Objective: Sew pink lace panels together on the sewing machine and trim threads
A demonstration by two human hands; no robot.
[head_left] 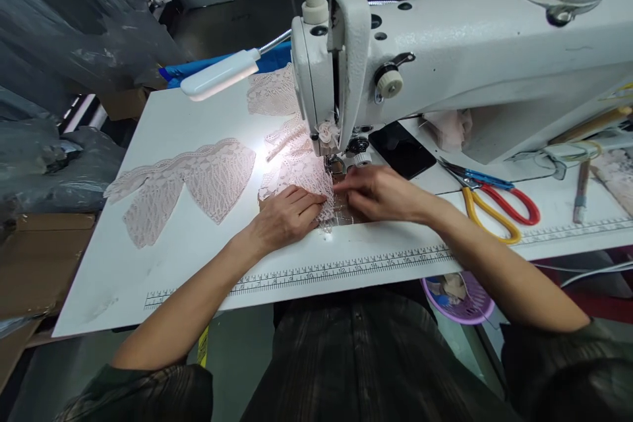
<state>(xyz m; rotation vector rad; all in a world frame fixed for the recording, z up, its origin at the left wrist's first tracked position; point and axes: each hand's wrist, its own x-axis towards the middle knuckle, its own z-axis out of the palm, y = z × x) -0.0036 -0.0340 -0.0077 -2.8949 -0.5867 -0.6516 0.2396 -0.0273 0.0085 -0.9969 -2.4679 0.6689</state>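
Note:
A pale pink lace piece (301,171) lies bunched on the sewing machine's bed, one edge close to the presser foot (337,165). My left hand (291,216) rests on its near part, fingers bent and together, with the lace edge at their tips. From the right, my right hand (378,191) reaches to the same edge just in front of the foot, index finger and thumb closed on it. The white sewing machine (445,53) stands over the work. Another cut lace piece (217,178) lies flat on the left, and more lace (271,92) is behind.
A lit lamp (222,74) hangs over the left side. Right of the needle are a black phone (401,148), scissors with yellow (487,217) and red handles, and a pen-like tool (581,191). A ruler strip (341,270) runs along the front edge. Below hangs a purple basket (477,310).

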